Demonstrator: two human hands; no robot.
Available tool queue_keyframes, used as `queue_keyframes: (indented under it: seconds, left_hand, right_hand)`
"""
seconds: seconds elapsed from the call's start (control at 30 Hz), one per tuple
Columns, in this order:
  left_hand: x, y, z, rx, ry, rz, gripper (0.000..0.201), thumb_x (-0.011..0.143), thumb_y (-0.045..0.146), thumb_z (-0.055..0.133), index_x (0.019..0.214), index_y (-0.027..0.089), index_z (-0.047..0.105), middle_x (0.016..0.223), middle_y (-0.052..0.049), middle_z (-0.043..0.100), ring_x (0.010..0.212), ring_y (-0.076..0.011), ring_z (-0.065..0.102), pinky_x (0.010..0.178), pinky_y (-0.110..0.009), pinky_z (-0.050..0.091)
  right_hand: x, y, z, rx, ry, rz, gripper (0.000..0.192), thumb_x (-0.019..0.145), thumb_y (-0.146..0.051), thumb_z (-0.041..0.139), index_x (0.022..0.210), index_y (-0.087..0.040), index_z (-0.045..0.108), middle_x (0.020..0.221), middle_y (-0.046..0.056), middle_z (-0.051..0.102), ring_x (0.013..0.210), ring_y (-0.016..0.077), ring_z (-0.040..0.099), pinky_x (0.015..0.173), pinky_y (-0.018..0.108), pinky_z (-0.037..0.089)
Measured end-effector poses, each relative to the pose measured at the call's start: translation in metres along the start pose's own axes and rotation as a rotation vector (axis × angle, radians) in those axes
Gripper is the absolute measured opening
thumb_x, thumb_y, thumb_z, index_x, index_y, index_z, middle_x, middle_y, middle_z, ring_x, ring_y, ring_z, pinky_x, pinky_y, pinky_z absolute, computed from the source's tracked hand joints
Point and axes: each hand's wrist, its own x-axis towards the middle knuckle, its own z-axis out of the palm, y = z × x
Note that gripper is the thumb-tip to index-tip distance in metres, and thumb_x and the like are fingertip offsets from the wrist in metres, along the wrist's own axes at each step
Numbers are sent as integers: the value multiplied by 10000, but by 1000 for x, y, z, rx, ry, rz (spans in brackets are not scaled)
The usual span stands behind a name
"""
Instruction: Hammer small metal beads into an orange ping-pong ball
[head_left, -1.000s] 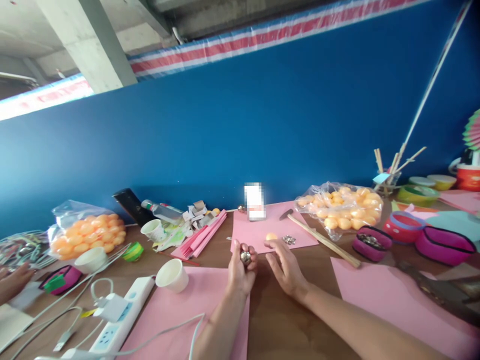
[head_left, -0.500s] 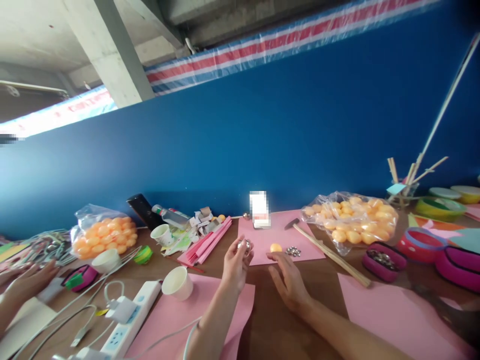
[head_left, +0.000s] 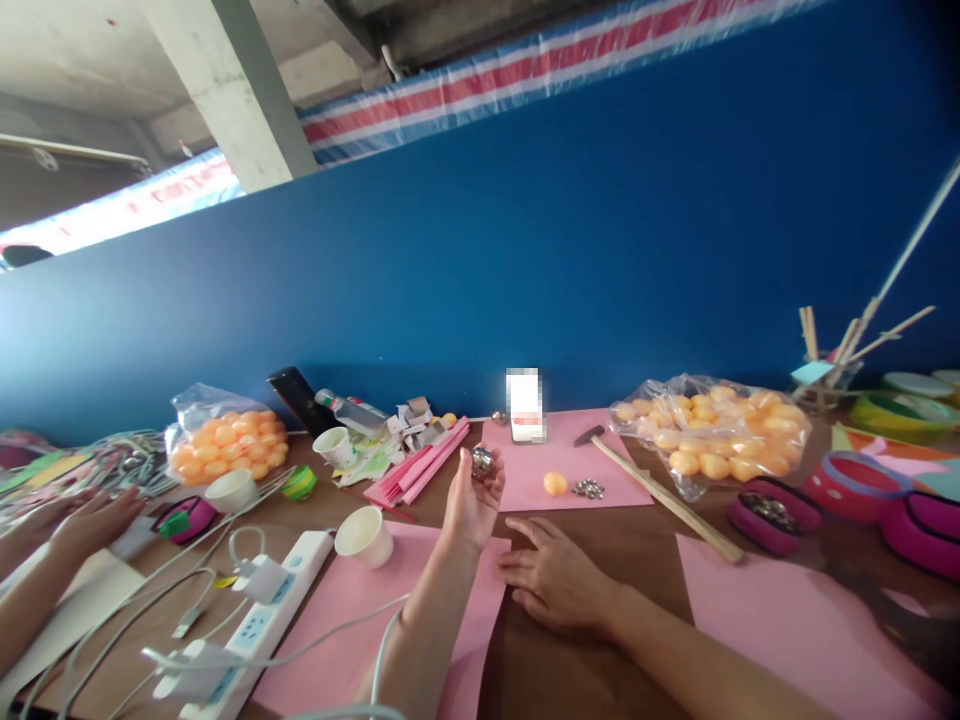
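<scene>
We see the left hand raised, wrist bent, fingertips pinching what looks like a small metal bell above the table. The right hand lies flat, fingers spread, touching the near pink sheet.

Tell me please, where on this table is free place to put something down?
The pink sheet right of the right hand looks bare, below the hammer. Bare wood lies between that sheet and the far pink sheet. The left side is crowded: power strip, cables, paper cups, bagged orange balls.
</scene>
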Motion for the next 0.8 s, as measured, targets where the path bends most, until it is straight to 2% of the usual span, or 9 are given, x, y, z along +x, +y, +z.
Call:
queue_keyframes:
  seconds: [0.13, 0.33, 0.5, 0.63, 0.7, 0.77, 0.8]
  left_hand:
    - [-7, 1, -1, -45, -18, 1, 269, 782, 343, 518, 936, 134, 588, 830, -77, 648, 649, -93, 614, 585, -177, 511]
    - [-25, 4, 4, -51, -10, -8, 292, 798, 371, 482, 960, 150, 587, 879, -75, 637, 644, -75, 600, 582, -159, 499]
    - [-31, 7, 7, -35, -9, -25, 297, 789, 380, 493, 956, 151, 585, 876, -76, 631, 639, -73, 593, 573, -156, 496]
    - [-13, 5, 8, -17, -11, 68, 289, 790, 379, 489, 933, 142, 572, 884, -80, 620, 667, -82, 591, 600, -174, 497]
    - [3, 2, 7, 79, 66, 159, 225, 803, 326, 478, 912, 142, 548, 841, -71, 609, 667, -79, 585, 633, -189, 493]
    - [23, -2, 7, 336, 198, 297, 144, 808, 250, 467, 912, 160, 510, 784, -35, 579, 641, -64, 568, 678, -213, 484]
    - [33, -3, 7, 385, 235, 325, 138, 806, 227, 463, 931, 174, 486, 769, -17, 558, 616, -54, 551, 690, -222, 478]
  right_hand:
    - [0, 1, 4, 2, -10, 18, 327, 839, -309, 373, 1106, -275, 558, 1113, -40, 594, 1249, 246, 202, 1001, 443, 167]
    - [-2, 0, 2, 46, 68, 9, 324, 810, -265, 420, 1099, -277, 565, 1084, -33, 611, 1219, 243, 271, 976, 457, 230]
    - [-2, 0, 0, 80, 69, 11, 309, 816, -260, 408, 1071, -262, 583, 1081, -20, 612, 1202, 239, 300, 967, 457, 264]
    - [-2, 0, 0, 77, 74, -3, 311, 799, -269, 434, 1072, -253, 581, 1076, -9, 614, 1183, 238, 323, 963, 449, 282]
    - [-2, -1, 0, 62, 78, -4, 298, 789, -262, 446, 1050, -241, 589, 1082, -5, 609, 1173, 234, 333, 966, 440, 285]
    - [-1, -1, 0, 34, 71, -5, 265, 785, -257, 453, 997, -221, 607, 1136, 0, 575, 1170, 230, 336, 974, 429, 278]
    - [-1, -2, 0, 20, 69, -5, 244, 781, -259, 460, 962, -211, 616, 1166, 2, 553, 1172, 230, 334, 978, 424, 275]
